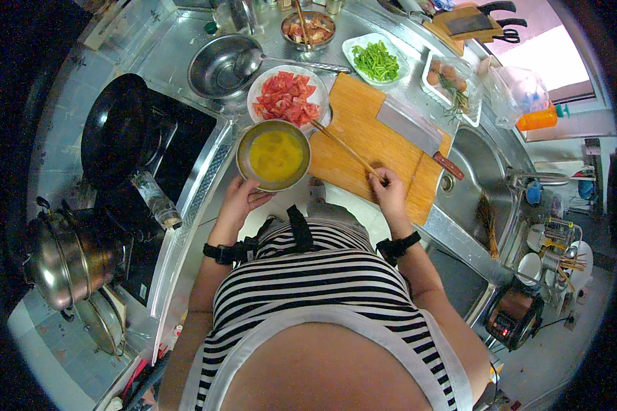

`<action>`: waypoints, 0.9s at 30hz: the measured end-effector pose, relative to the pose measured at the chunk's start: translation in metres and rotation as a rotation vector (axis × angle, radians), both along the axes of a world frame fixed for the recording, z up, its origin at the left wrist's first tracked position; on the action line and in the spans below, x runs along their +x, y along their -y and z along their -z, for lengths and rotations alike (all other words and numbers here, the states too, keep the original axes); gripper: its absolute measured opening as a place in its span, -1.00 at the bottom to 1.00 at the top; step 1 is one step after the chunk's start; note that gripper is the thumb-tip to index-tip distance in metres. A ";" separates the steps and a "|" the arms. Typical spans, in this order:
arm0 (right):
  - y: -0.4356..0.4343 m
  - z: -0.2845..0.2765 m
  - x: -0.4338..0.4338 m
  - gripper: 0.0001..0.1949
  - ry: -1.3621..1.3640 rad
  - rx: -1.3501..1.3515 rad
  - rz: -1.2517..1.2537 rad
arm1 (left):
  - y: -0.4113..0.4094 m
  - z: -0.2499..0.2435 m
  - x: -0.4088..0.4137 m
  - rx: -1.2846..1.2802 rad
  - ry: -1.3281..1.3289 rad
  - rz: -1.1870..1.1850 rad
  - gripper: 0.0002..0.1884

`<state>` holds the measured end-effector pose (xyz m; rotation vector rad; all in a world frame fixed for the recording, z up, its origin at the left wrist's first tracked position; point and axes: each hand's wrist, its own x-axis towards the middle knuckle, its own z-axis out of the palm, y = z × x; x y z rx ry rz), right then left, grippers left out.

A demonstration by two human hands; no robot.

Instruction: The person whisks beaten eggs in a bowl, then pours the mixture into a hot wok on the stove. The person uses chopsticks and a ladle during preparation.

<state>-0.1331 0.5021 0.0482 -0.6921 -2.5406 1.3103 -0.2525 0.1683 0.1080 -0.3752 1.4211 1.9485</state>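
My left hand [242, 198] grips the near rim of a metal bowl [241, 159] of yellow liquid that looks like beaten egg [276, 154]. Pinched in my right hand [388, 190] are wooden chopsticks [344, 148], pointing up and left over the wooden cutting board [355, 118], their tips beside the bowl's upper right rim. Just beyond the bowl sits a white plate [254, 85] piled with chopped tomato [286, 97]. A cleaver [411, 123] with a wooden handle lies across the board's right part.
On my left, a black wok [115, 128] stands on the cooktop [185, 149] near a steel steamer pot [72, 251]. An empty steel pan [221, 67], a bowl of meat [319, 28] and chopped greens [375, 60] occupy the far counter. To the right are an egg tray [470, 115] and the sink [478, 169].
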 end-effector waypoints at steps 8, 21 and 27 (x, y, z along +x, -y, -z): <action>0.007 -0.019 -0.006 -0.86 0.038 0.271 -0.115 | 0.004 0.004 0.000 0.020 -0.005 -0.020 -0.57; -0.001 -0.004 -0.010 -0.82 -0.003 0.284 -0.162 | 0.007 0.001 0.003 0.027 0.016 -0.087 -0.54; -0.001 -0.006 -0.015 -0.75 -0.087 0.344 -0.218 | 0.017 0.034 0.007 0.058 0.043 -0.128 -0.45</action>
